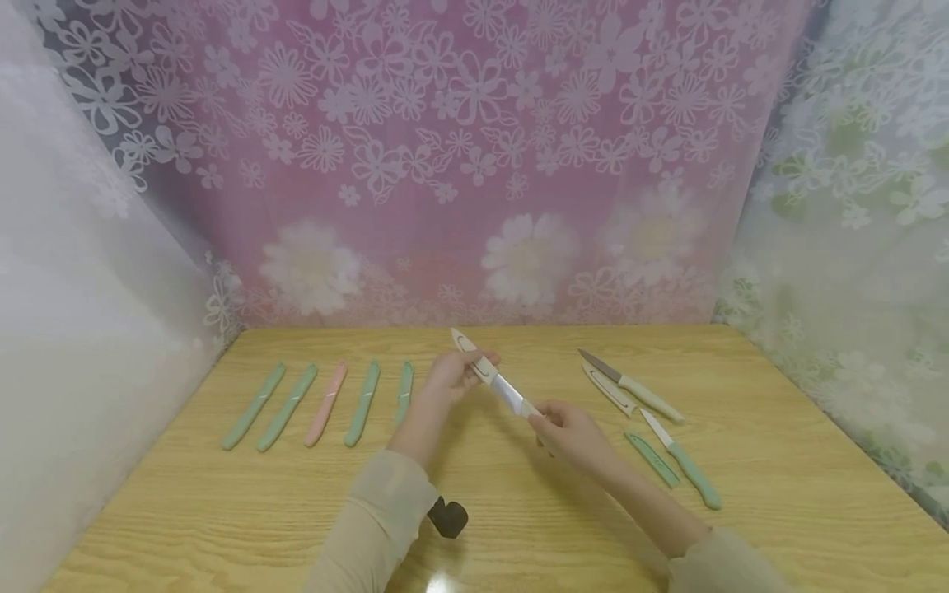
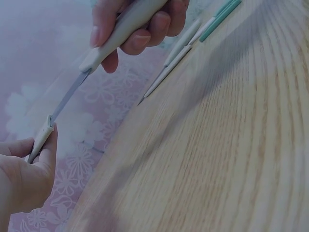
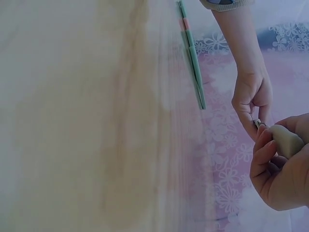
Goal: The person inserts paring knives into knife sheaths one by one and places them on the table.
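My left hand [image 1: 447, 379] pinches a cream knife sheath [image 1: 483, 368] between thumb and fingers, above the middle of the table. My right hand [image 1: 577, 435] grips the cream handle [image 2: 131, 23] of a knife [image 1: 507, 395]. Its tip end is inside the sheath's mouth, while a length of bare blade [image 2: 69, 99] shows between sheath and handle. Sheath and knife lie in one slanting line, held off the wood. In the right wrist view, the handle's rounded end faces the camera and the blade is hidden.
Several closed green knives [image 1: 362, 405] and one pink knife [image 1: 326, 403] lie in a row at left. At right lie a cream knife [image 1: 651, 399], a cream sheath [image 1: 608, 389], a green knife [image 1: 693, 473] and a green sheath [image 1: 652, 459]. Flowered curtains [image 1: 445, 165] surround the wooden table [image 1: 296, 511].
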Motion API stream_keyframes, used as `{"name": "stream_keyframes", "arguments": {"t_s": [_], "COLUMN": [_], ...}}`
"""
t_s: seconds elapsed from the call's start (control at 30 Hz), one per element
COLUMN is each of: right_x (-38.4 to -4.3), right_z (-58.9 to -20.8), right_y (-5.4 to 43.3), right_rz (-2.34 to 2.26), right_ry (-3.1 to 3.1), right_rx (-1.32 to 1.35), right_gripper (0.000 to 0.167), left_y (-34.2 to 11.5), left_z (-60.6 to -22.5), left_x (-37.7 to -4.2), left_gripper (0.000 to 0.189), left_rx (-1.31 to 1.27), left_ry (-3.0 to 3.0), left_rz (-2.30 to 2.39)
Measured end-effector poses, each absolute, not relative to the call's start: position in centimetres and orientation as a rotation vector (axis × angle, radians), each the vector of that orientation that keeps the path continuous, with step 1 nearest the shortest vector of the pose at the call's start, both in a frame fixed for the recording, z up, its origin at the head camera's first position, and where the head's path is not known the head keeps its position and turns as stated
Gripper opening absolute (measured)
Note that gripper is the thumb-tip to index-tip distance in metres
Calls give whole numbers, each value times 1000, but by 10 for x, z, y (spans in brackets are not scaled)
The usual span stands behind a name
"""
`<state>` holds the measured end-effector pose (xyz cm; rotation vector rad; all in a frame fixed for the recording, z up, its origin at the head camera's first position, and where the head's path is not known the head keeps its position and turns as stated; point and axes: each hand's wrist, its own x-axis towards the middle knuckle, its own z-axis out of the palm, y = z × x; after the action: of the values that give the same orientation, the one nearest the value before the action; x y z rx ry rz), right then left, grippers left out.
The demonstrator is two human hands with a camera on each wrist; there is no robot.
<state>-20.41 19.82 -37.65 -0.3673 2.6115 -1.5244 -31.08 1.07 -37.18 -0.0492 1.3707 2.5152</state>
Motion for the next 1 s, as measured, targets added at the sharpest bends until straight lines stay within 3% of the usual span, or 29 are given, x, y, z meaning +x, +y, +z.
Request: {"name": "stream_keyframes", "arguments": {"t_s": [1.0], "right_x": [-211], "right_z": [-380], "right_y": [183], "right_rz": [-1577], "right_ry": [2655], "right_rx": [-254], "right_gripper": [26], "left_y": [18], "left_z": [-377], "left_x": [-303], "left_gripper": [35], "left_rx": [-30], "left_ry": [1370], "left_rz": [2522]}}
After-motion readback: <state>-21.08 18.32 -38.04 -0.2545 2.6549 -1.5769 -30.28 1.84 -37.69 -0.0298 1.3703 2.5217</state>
